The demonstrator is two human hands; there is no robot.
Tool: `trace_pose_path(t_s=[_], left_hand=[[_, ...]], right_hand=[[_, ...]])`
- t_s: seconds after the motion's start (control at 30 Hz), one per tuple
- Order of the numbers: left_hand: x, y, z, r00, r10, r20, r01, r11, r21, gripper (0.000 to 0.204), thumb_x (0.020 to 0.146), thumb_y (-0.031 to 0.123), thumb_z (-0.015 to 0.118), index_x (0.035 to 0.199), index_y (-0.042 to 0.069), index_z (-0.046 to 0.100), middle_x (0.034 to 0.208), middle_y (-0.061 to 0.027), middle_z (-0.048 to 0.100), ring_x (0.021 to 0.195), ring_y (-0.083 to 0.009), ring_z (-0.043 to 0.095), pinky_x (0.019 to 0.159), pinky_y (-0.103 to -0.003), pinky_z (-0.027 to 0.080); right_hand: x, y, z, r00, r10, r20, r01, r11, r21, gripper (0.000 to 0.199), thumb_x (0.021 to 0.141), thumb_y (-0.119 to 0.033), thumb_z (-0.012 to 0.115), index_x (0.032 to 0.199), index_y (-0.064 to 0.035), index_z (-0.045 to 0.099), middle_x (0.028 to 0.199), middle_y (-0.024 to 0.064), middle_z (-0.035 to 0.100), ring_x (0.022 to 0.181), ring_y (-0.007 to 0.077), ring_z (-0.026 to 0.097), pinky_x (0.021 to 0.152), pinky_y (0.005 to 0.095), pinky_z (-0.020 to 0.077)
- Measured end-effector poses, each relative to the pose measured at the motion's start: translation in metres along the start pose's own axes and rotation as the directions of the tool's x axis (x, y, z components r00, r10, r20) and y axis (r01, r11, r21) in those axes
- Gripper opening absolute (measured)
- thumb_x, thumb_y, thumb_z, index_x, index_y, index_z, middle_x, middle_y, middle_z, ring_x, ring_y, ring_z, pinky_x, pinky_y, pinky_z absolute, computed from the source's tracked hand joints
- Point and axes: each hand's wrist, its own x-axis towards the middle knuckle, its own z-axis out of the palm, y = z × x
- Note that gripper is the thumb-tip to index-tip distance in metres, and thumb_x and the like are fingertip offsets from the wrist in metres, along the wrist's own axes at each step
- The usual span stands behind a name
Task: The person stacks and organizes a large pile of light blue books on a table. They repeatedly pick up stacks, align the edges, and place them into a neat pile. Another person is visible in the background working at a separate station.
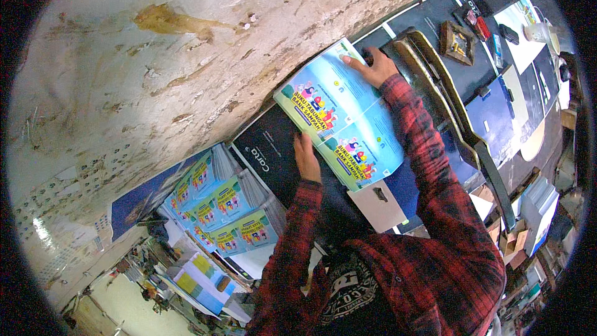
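Colourful printed sheets (336,112), blue and yellow-green with repeated cartoon panels, lie on the dark worktop in front of me. My right hand (376,70) grips their far right edge, thumb on top and the other fingers bent over the border. Against the near left edge rests my left hand (307,158), its visible fingers stretched out and touching the paper's side; part of them is hidden. Just below the sheets lies a beige board (375,210) with a small black clip-like piece on it.
Several stacks of similar printed sheets (227,208) stand at the left. A long curved metal bar (444,87) with a dark handle crosses the worktop on the right. Beyond it are a wooden ashtray (457,43), a red tool (477,26) and a cup (540,32). A stained wall (186,43) borders the far side.
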Motion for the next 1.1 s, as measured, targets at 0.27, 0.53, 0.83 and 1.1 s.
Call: trace_pose_path(t_s=[0.27,0.53,0.83,1.1], left_hand=[[0.085,-0.001,-0.009,0.989,-0.144,-0.039,0.145,0.988,0.048,0.069,0.089,0.051,0.054,0.125,-0.007,0.046,0.114,-0.0174,0.058,0.095,-0.0215,0.060,0.080,-0.032,0.048],[0.088,0.019,-0.014,0.955,-0.282,0.096,0.295,0.938,-0.179,0.081,0.081,0.060,0.059,0.129,-0.003,0.044,0.118,-0.0121,0.057,0.098,-0.0222,0.061,0.084,-0.033,0.049],[0.069,0.005,-0.030,0.952,-0.243,0.184,0.296,0.879,-0.374,0.082,0.085,0.061,0.052,0.140,0.009,0.023,0.132,-0.0131,0.045,0.109,-0.0299,0.055,0.087,-0.045,0.048],[0.037,0.024,-0.031,0.985,0.147,-0.088,-0.161,0.972,-0.169,0.062,0.085,0.053,0.060,0.116,0.000,0.055,0.101,-0.0068,0.062,0.086,-0.0183,0.060,0.073,-0.034,0.050]], right_hand=[[0.010,-0.017,-0.001,0.985,0.105,0.139,-0.087,0.988,-0.127,0.112,0.051,-0.085,0.060,0.108,0.0112,0.057,0.108,0.0295,0.060,0.104,0.0365,0.059,0.090,0.0402,0.0467],[0.026,0.000,0.016,0.980,0.159,0.118,-0.168,0.983,0.073,0.110,0.054,-0.081,0.063,0.112,0.0120,0.057,0.104,0.0273,0.063,0.095,0.0334,0.064,0.086,0.0387,0.0488],[-0.050,-0.032,-0.008,0.993,-0.114,-0.016,0.115,0.970,0.214,0.092,0.058,-0.077,0.064,0.102,0.0041,0.061,0.097,0.0240,0.064,0.093,0.0322,0.064,0.084,0.0384,0.0488],[-0.102,-0.052,-0.033,0.970,-0.235,-0.064,0.241,0.897,0.370,0.071,0.067,-0.059,0.073,0.098,0.0043,0.060,0.092,0.0185,0.066,0.087,0.0251,0.065,0.079,0.0347,0.0502]])
